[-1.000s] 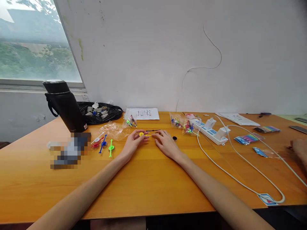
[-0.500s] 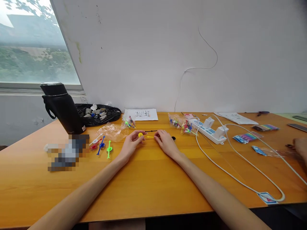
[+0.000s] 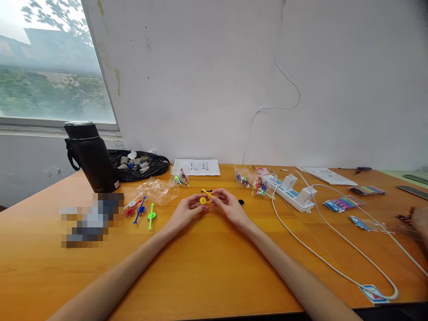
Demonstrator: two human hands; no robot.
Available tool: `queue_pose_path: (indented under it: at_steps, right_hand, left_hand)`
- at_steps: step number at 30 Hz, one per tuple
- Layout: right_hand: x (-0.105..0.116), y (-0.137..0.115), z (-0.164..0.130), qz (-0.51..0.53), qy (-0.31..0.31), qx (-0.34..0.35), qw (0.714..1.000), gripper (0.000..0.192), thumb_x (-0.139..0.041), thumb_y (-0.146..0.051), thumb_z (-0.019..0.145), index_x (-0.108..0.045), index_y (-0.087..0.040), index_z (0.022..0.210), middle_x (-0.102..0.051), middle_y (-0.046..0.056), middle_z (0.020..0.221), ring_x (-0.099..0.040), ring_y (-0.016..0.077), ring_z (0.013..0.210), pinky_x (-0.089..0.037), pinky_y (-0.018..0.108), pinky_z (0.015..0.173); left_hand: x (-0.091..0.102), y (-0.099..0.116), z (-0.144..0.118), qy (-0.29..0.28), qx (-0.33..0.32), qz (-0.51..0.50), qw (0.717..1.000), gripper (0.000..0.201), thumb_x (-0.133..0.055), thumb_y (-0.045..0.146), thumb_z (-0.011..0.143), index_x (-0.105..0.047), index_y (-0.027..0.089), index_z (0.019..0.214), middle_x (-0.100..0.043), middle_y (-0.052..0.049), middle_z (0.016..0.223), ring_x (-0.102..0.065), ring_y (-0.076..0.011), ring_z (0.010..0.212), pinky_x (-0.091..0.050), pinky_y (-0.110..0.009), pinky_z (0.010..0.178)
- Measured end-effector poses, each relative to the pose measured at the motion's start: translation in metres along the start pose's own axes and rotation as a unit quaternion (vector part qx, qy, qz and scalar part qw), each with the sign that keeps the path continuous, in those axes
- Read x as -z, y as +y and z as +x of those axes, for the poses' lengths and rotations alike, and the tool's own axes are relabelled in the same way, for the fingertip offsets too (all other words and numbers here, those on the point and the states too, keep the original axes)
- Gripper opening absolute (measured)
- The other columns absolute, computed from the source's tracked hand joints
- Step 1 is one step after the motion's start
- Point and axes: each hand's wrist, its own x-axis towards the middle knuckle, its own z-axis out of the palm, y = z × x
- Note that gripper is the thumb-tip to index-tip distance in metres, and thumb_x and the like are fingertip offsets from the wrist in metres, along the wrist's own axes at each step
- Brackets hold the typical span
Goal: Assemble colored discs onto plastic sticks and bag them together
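The bench (image 3: 214,276) carried the work along its far half, with both forearms reaching from the near edge toward the middle. A black flask (image 3: 91,156) stood near the far left corner, a black bag of small parts (image 3: 142,161) beside it against the far edge, and a white power strip (image 3: 290,191) with its cable lay toward the far right. A printed sheet (image 3: 197,167) lay at the far edge, behind the hands.

Compared with the earlier frames, both hands had lifted off the bench surface and drawn together. The left hand (image 3: 187,209) was curled, pinching a yellow disc (image 3: 202,200) between thumb and fingertips. The right hand (image 3: 229,206) was curled likewise, pinching a yellow stick (image 3: 207,194) that pointed up and left toward the disc. One second before, the disc and stick had lain flat on the bench beneath the fingertips; they were now held just above it, at the middle of the far half, tip and disc touching or nearly so. This indicated that the two yellow parts were being brought into engagement.

Finished blue (image 3: 140,208), green (image 3: 151,215) and red (image 3: 131,209) spinners lay left of the hands. A black disc (image 3: 241,202) lay just right of them. Another person's hand (image 3: 419,219) rested at the right edge.
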Motion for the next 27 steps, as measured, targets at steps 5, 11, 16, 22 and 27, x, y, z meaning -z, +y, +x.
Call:
queue_pose_path:
  at_steps: [5,11,16,22,27]
  right_hand:
    - [-0.002,-0.001,-0.003,0.023,-0.038,-0.009,0.999,0.033,-0.069,-0.048,0.084,-0.063,-0.021,0.102,-0.072,0.006,0.1,-0.069,0.0199,0.096,-0.052,0.037,0.094]
    - [0.001,0.002,-0.004,-0.017,-0.028,-0.007,0.999,0.03,-0.07,-0.046,0.084,-0.068,-0.018,0.094,-0.074,0.007,0.095,-0.07,0.0215,0.091,-0.053,0.036,0.088]
    - [0.003,0.003,-0.004,-0.044,-0.026,-0.001,0.999,0.029,-0.07,-0.047,0.084,-0.07,-0.019,0.092,-0.073,0.006,0.097,-0.069,0.0207,0.092,-0.053,0.034,0.086]
    - [-0.002,0.001,-0.005,-0.012,-0.029,-0.012,0.999,0.028,-0.069,-0.045,0.084,-0.07,-0.02,0.095,-0.073,0.006,0.098,-0.069,0.0201,0.091,-0.053,0.034,0.086]
    - [-0.006,0.002,-0.006,-0.016,-0.029,-0.022,0.999,0.026,-0.069,-0.043,0.085,-0.065,-0.02,0.095,-0.071,0.004,0.094,-0.069,0.0198,0.089,-0.053,0.032,0.083]
  left_hand:
    - [-0.004,0.004,-0.001,-0.024,-0.012,-0.013,1.0,0.046,-0.074,0.037,0.079,-0.065,0.014,0.117,-0.072,-0.013,0.114,-0.068,-0.0258,0.106,-0.049,-0.038,0.098]
    - [-0.005,0.011,-0.004,-0.045,-0.019,0.012,0.999,0.048,-0.071,0.036,0.082,-0.065,0.016,0.125,-0.073,-0.013,0.113,-0.067,-0.0273,0.108,-0.048,-0.04,0.099]
    - [-0.003,0.006,-0.003,-0.047,-0.027,0.025,0.998,0.045,-0.064,0.034,0.087,-0.063,0.017,0.129,-0.072,-0.012,0.115,-0.067,-0.0256,0.106,-0.049,-0.04,0.099]
    - [-0.003,0.006,-0.003,-0.044,-0.033,0.03,0.998,0.044,-0.063,0.033,0.087,-0.065,0.018,0.128,-0.071,-0.012,0.12,-0.068,-0.0253,0.105,-0.049,-0.04,0.1]
    - [-0.003,0.004,-0.003,-0.052,-0.028,0.02,0.998,0.043,-0.062,0.032,0.088,-0.064,0.019,0.129,-0.07,-0.011,0.123,-0.069,-0.0249,0.105,-0.05,-0.038,0.099]
